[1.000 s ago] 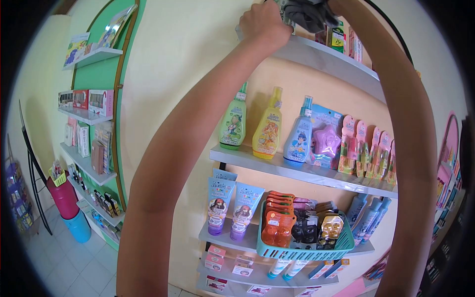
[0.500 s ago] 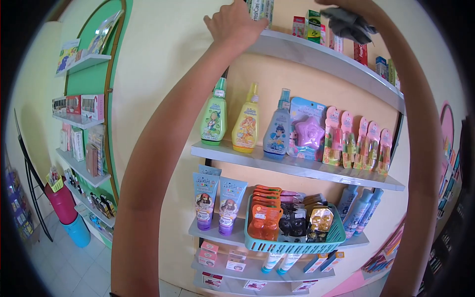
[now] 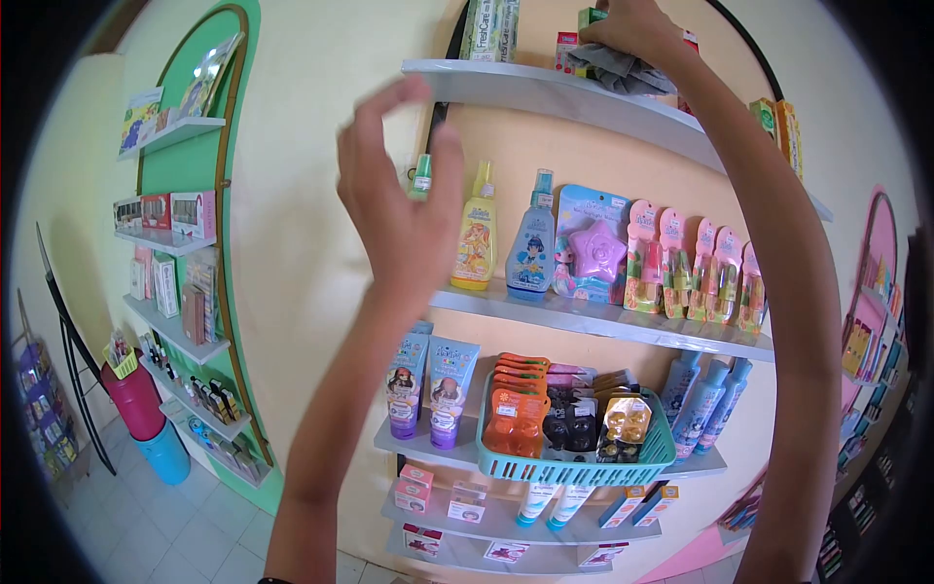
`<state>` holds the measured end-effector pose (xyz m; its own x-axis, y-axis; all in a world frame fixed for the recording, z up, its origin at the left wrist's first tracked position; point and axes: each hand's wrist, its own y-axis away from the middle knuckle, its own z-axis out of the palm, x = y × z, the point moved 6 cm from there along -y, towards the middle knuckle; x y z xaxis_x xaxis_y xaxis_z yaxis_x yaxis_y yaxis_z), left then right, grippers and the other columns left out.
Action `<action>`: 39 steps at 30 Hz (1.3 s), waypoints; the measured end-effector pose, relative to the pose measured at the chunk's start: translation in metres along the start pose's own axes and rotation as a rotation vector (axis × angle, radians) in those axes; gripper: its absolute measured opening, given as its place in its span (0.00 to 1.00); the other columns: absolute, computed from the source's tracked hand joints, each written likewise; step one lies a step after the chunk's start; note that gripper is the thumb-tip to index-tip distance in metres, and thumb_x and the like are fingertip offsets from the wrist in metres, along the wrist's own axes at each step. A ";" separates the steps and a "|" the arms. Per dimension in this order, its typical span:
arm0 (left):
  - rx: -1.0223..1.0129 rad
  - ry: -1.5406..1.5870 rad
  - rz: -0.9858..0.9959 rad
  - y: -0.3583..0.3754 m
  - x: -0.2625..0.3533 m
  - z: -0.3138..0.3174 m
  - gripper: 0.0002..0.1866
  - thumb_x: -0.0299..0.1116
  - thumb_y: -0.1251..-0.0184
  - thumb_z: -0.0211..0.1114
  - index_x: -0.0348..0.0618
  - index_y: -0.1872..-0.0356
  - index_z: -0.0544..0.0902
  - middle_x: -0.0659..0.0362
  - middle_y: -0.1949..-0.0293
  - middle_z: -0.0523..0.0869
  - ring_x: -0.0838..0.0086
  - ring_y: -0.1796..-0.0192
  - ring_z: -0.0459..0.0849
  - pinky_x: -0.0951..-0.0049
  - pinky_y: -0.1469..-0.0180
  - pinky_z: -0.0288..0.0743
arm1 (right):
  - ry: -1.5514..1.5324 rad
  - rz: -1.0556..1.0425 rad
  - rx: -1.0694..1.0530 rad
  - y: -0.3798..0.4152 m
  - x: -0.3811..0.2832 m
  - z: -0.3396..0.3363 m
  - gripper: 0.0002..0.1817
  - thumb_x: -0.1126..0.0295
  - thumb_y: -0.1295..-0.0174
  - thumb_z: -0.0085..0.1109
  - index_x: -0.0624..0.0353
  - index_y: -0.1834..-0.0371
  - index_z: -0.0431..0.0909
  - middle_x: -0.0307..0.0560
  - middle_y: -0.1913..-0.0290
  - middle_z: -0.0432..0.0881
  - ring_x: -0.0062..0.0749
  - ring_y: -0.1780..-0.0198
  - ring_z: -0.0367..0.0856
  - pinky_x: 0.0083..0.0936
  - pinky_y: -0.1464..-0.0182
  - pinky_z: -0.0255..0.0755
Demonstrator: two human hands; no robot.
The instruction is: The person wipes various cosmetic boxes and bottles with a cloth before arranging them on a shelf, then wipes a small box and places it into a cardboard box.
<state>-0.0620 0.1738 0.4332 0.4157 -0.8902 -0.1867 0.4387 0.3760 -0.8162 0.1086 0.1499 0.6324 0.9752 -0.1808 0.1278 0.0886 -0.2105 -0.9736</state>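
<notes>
My right hand [image 3: 637, 31] is up at the top shelf [image 3: 555, 86], its fingers closed on a crumpled grey cloth [image 3: 628, 72]. The cloth hangs over the shelf's front edge, in front of small boxes. A green box [image 3: 590, 17] shows right by my fingertips, with a red and white box [image 3: 565, 51] to its left. My left hand [image 3: 401, 195] is in the air before the middle shelf, blurred, fingers curved apart with nothing in them. It overlaps a green spray bottle [image 3: 420, 175], hiding most of it. A yellow spray bottle [image 3: 477, 234] stands just right of it.
The middle shelf [image 3: 584, 321] also bears a blue bottle [image 3: 531, 243] and carded items. Below are purple-capped tubes [image 3: 453, 389], a turquoise basket [image 3: 574, 469] of hair accessories, and blue bottles [image 3: 715, 414]. FreshCare boxes [image 3: 491, 29] stand top left. Green-backed shelves [image 3: 175, 238] are further left.
My left hand has dropped from the top shelf to in front of the middle one, its fingers spread. My right hand has moved left with the cloth, closer to the small boxes.
</notes>
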 end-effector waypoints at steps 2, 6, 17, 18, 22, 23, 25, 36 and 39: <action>-0.081 0.093 -0.087 0.020 0.018 -0.008 0.16 0.25 0.51 0.56 0.35 0.57 0.71 0.52 0.59 0.76 0.63 0.56 0.73 0.68 0.52 0.63 | -0.054 -0.065 0.074 0.011 -0.003 -0.018 0.29 0.55 0.63 0.65 0.64 0.60 0.72 0.56 0.61 0.77 0.46 0.57 0.76 0.35 0.57 0.70; -0.245 0.395 -0.333 0.065 0.049 -0.021 0.19 0.29 0.46 0.54 0.33 0.52 0.66 0.50 0.56 0.73 0.65 0.51 0.71 0.69 0.48 0.61 | -0.447 -0.057 -0.114 0.076 -0.006 -0.078 0.25 0.62 0.58 0.61 0.59 0.55 0.71 0.52 0.60 0.78 0.46 0.58 0.76 0.34 0.58 0.71; -0.736 0.901 -1.505 0.225 0.175 -0.060 0.31 0.53 0.38 0.44 0.36 0.44 0.60 0.53 0.51 0.68 0.73 0.49 0.68 0.71 0.47 0.60 | -1.050 0.383 -0.870 0.383 0.015 -0.026 0.31 0.74 0.68 0.68 0.62 0.54 0.70 0.42 0.75 0.78 0.18 0.72 0.75 0.14 0.69 0.65; -0.718 0.894 -1.639 0.246 0.177 -0.063 0.33 0.55 0.39 0.43 0.36 0.43 0.58 0.53 0.52 0.69 0.73 0.49 0.68 0.72 0.48 0.61 | -1.062 0.474 -0.871 0.396 0.019 -0.021 0.31 0.72 0.66 0.68 0.62 0.53 0.69 0.41 0.76 0.78 0.18 0.73 0.74 0.14 0.68 0.65; -0.485 1.018 -2.037 0.287 0.179 -0.073 0.24 0.48 0.33 0.34 0.39 0.47 0.62 0.58 0.59 0.72 0.75 0.63 0.74 0.74 0.62 0.69 | -1.536 0.990 -0.451 0.435 0.064 0.005 0.16 0.70 0.49 0.55 0.65 0.58 0.70 0.42 0.67 0.75 0.18 0.71 0.73 0.16 0.66 0.68; -0.472 0.974 -2.045 0.292 0.180 -0.074 0.23 0.47 0.33 0.34 0.40 0.48 0.63 0.58 0.60 0.72 0.76 0.66 0.73 0.75 0.65 0.69 | -1.598 1.189 -0.197 0.448 0.078 0.007 0.15 0.68 0.47 0.53 0.66 0.60 0.70 0.42 0.65 0.74 0.20 0.70 0.73 0.16 0.64 0.67; -0.531 0.954 -2.073 0.302 0.191 -0.075 0.25 0.50 0.34 0.36 0.41 0.46 0.60 0.59 0.58 0.70 0.77 0.62 0.72 0.76 0.60 0.68 | -1.327 1.134 0.110 0.469 0.082 0.005 0.13 0.67 0.47 0.51 0.65 0.63 0.70 0.45 0.60 0.73 0.24 0.63 0.73 0.19 0.59 0.67; -0.774 0.663 -1.831 0.326 0.203 -0.098 0.24 0.46 0.33 0.35 0.42 0.42 0.56 0.57 0.50 0.67 0.74 0.48 0.67 0.76 0.47 0.62 | -0.901 0.343 -0.207 0.520 -0.002 -0.023 0.14 0.83 0.60 0.50 0.66 0.67 0.79 0.56 0.55 0.74 0.44 0.51 0.72 0.33 0.49 0.64; -0.841 0.648 -1.874 0.319 0.213 -0.092 0.18 0.36 0.32 0.35 0.34 0.48 0.59 0.53 0.55 0.65 0.71 0.52 0.65 0.78 0.48 0.58 | -0.894 0.266 -0.173 0.516 0.000 -0.023 0.15 0.86 0.62 0.49 0.66 0.69 0.79 0.54 0.59 0.77 0.43 0.53 0.74 0.33 0.50 0.66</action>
<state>0.0932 0.0802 0.0821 -0.3095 0.0088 0.9509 -0.5367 -0.8271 -0.1670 0.1500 0.0186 0.1344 0.7597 0.5440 -0.3561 -0.1199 -0.4210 -0.8991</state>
